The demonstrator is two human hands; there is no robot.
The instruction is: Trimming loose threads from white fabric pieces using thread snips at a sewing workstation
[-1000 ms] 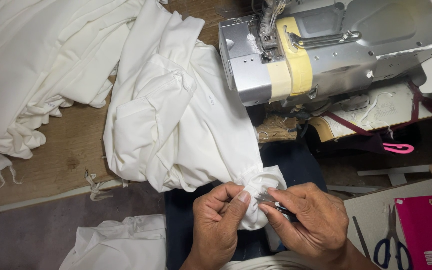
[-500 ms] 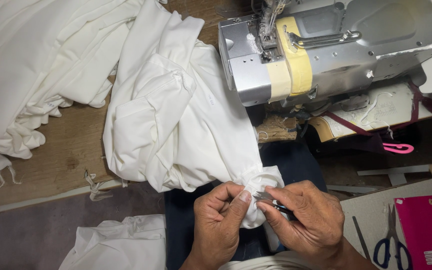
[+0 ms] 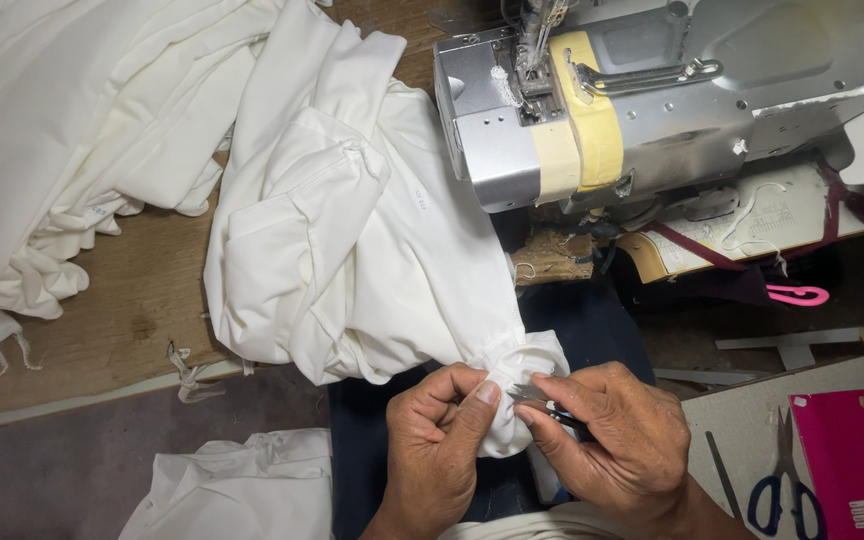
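Garment point(image 3: 352, 250): white, soft, light cloth, lying crumpled on the table point(image 3: 132, 300), draped over its front edge into the lap. Gathered end sits at the front edge, between both hands.

L hand point(image 3: 437, 435): closed; thumb and fingers pinch the bunched cuff end of the garment. Firm hold.

R hand point(image 3: 617, 440): closed round a small metal snip point(image 3: 537, 400); tips point at the pinched fabric, touching or just short of it, can't tell. Blades open or shut: can't tell.

Handling, judged: limp, no stiffness, folds and slides easily; low weight, but the bulk on the table drags on the held end. Best hold is at the gathered seam, close to the cut point, fabric kept taut betw. fingers. Snip tips are sharp; risk of nicking cloth if slack.

Surroundings:
- Sewing machine point(image 3: 652, 110) at the table's rear R corner, grey w/ yellow tape band.
- 2nd pile of white cloth point(image 3: 62, 130) at rear L corner.
- Loose white piece point(image 3: 232, 490) below the front edge.
- Blue-handled scissors point(image 3: 782, 490) and pink case point(image 3: 852, 460) on a side board, far R.
- Pink hook point(image 3: 797, 295) under the machine.
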